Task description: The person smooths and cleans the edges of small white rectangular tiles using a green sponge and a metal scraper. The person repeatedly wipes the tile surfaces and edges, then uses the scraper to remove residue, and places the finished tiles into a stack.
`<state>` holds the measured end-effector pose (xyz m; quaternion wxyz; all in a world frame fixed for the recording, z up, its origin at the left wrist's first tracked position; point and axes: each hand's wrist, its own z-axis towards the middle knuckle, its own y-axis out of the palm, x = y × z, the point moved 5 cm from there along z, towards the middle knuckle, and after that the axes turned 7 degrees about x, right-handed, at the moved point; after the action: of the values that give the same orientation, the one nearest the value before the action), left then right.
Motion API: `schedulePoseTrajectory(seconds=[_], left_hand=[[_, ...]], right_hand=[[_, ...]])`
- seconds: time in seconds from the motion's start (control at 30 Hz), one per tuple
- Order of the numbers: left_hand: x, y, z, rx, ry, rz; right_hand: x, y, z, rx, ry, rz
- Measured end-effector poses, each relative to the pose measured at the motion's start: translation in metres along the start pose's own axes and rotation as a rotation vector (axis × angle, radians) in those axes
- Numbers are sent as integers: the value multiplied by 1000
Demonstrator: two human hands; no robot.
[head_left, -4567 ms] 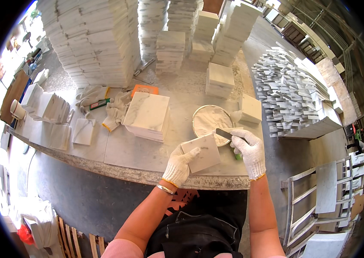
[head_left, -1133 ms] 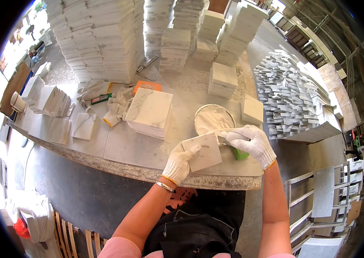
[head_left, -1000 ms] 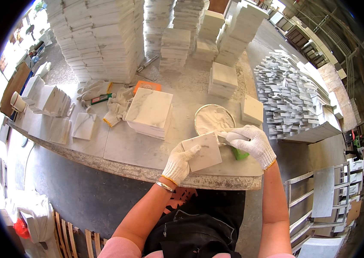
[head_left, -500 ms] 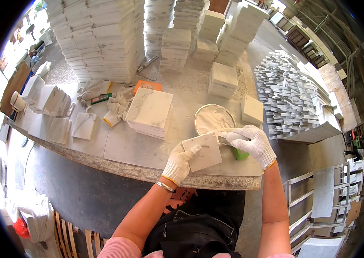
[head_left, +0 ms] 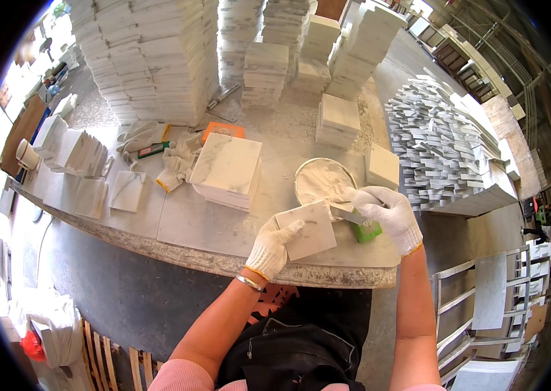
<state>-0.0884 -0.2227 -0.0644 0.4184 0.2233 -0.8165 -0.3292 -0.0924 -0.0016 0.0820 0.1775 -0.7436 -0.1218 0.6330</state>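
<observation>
My left hand (head_left: 270,246), in a white knit glove, grips a square white marble tile (head_left: 308,233) by its left edge, thumb on the face. The tile is tilted above the table's front part. My right hand (head_left: 389,216), gloved too, is closed on a putty knife whose flat metal blade (head_left: 348,214) points left at the tile's upper right corner; its handle is hidden in the fist. Just beyond stands a round tub (head_left: 355,177) of whitish paste. A green block (head_left: 368,232) lies on the table under the right hand.
A tile stack (head_left: 226,166) stands left of the tub, by an orange box (head_left: 223,130) and spare gloves (head_left: 181,159). Tall tile piles (head_left: 145,65) line the back of the table (head_left: 184,221). Many small slabs (head_left: 428,143) lie to the right.
My right hand has drawn slightly right and turned, baring the knife's blade beside the tile's corner. The left hand and tile have hardly moved.
</observation>
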Motion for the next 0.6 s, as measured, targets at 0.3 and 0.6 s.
schedulePoseTrajectory(seconds=[0.3, 0.6], left_hand=[[1, 1, -1, 29, 8, 2], [-1, -3, 1, 36, 10, 14]], right_hand=[[31, -44, 36, 414, -155, 21], [59, -34, 72, 385, -67, -350]])
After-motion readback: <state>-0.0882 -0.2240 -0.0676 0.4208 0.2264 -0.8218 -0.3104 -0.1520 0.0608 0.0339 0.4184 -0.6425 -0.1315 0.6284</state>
